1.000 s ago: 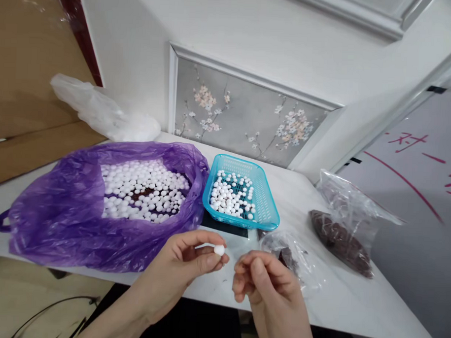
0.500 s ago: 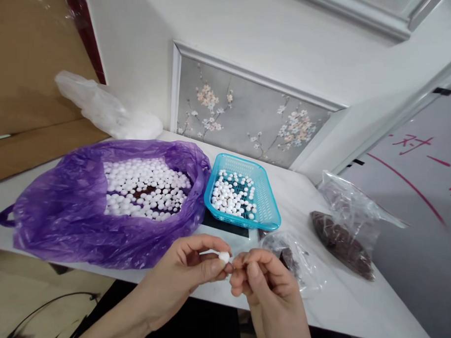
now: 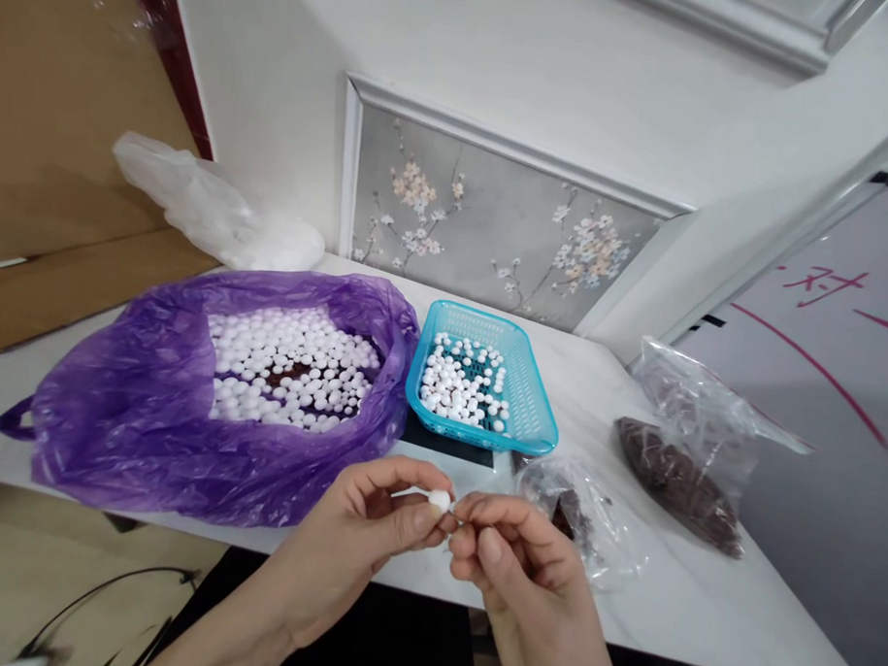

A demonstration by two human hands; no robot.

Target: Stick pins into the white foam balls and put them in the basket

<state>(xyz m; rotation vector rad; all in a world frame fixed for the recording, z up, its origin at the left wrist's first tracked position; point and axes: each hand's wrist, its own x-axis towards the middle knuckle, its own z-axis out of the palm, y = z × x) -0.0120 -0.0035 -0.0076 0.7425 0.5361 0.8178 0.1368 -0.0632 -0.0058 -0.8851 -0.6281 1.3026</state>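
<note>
Between the thumb and fingers of my left hand (image 3: 386, 525) is a small white ball (image 3: 439, 501). My right hand (image 3: 520, 549) is pinched close beside it, its fingertips almost touching the ball. Whatever the right fingertips hold is too small to make out. Beyond my hands stands a blue plastic basket (image 3: 533, 404) with many white balls (image 3: 453, 387) in it. To its left lies a purple plastic bag (image 3: 143, 400), its mouth open on a large heap of similar white balls (image 3: 269, 341).
Right of my hands lies an open clear bag (image 3: 611, 543) with dark brown bits. Farther right is a zip bag (image 3: 679, 477) of brown material. A white plastic bag (image 3: 222, 209) sits behind the purple one. The table (image 3: 740, 615) meets a wall and a whiteboard (image 3: 813, 385).
My right fingertips have come slightly nearer to the white ball, which my left hand still holds. The whole view has shifted a little.
</note>
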